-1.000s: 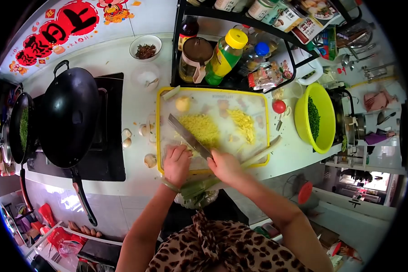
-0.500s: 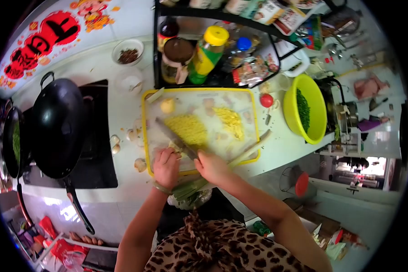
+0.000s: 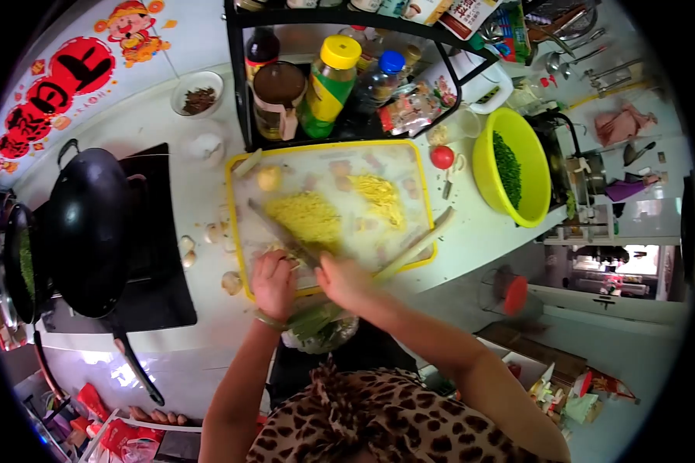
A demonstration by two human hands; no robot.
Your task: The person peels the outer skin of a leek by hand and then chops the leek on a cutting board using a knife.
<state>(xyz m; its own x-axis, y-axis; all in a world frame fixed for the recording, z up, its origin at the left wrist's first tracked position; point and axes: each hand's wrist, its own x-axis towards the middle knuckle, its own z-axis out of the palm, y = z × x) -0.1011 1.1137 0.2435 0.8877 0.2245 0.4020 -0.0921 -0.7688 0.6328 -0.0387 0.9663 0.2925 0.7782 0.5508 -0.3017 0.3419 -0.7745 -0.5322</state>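
Note:
My right hand [image 3: 346,284], slightly blurred, grips the handle of a kitchen knife [image 3: 279,231]. The blade slants up and left over the yellow-rimmed cutting board [image 3: 328,147], along the edge of a pile of finely chopped yellow ginger [image 3: 307,217]. Beside the blade, my left hand [image 3: 274,282] has its fingers curled and pressed on pale ginger pieces [image 3: 294,263], mostly hidden beneath them. A heap of ginger shreds [image 3: 380,202] lies to the right, and a peeled yellow lump [image 3: 269,179] sits at upper left. A long leek [image 3: 415,247] crosses the board's lower right edge, its green leaves near my wrists.
A black wok [image 3: 91,231] stands on the cooktop at left. Behind the board is a black rack [image 3: 247,116] with bottles [image 3: 330,89]. A bowl of dried spice [image 3: 198,99] is at upper left. Rightward are a tomato [image 3: 442,157] and a green basin [image 3: 544,174] of chopped greens.
The view has shifted slightly, so the counter appears a little further left. The right hand is now blurred at the knife; both hands keep nearly the same places by the ginger.

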